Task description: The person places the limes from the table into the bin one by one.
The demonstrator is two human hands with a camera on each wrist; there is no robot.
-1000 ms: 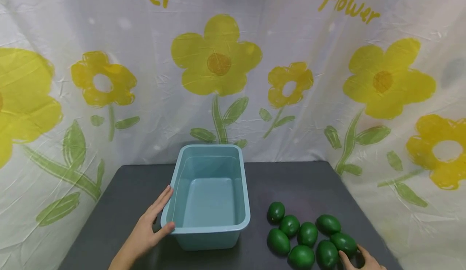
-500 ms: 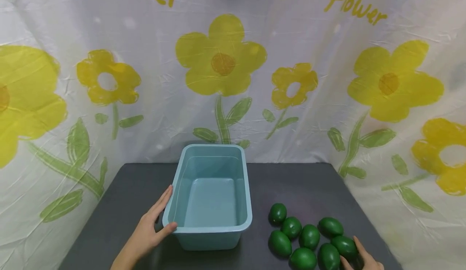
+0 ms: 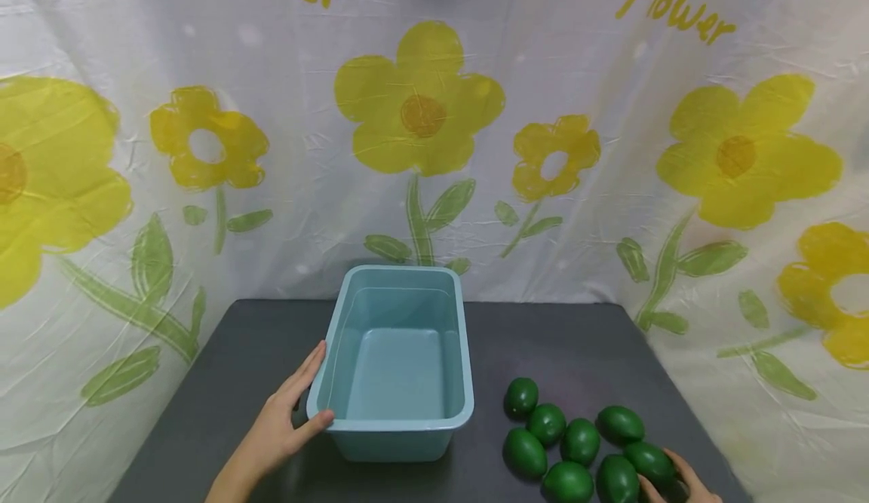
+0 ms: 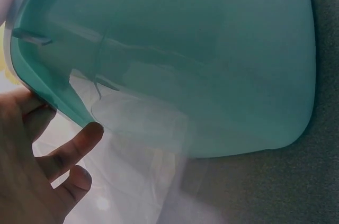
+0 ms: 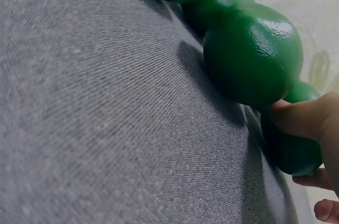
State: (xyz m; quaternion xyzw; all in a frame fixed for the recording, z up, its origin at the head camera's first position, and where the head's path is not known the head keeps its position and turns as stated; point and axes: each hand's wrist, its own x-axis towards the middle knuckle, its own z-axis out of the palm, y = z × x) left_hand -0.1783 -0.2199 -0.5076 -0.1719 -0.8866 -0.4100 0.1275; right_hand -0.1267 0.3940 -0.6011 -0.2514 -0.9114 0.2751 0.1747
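Left hand (image 3: 274,424): slants up from the near left, thumb and fingers spread wide apart, fingers nearly straight along the tub's left rim, thumb tip on its near left corner.
Blue tub (image 3: 400,425): just right of the left hand and touching it; upright, its long sides running from near to far, its bare inner floor showing.
Right hand (image 3: 694,486): low at the near right, partly cut off by the head view's lower edge; thumb and fingers bent around one fruit, the gap between them filled by it.
Held fruit (image 3: 648,459): green, oval and glossy, at the right hand's left side, in its grip; whether it is lifted off the cloth, I cannot tell.
Other fruits (image 3: 580,441): seven more green ones that can be counted, loosely clustered left of the right hand, between it and the tub, several side by side.
Dark table (image 3: 543,337): beneath the tub and the fruits.
Backdrop (image 3: 299,209): pale cloth with yellow flowers, beyond the table's far, left and right edges.
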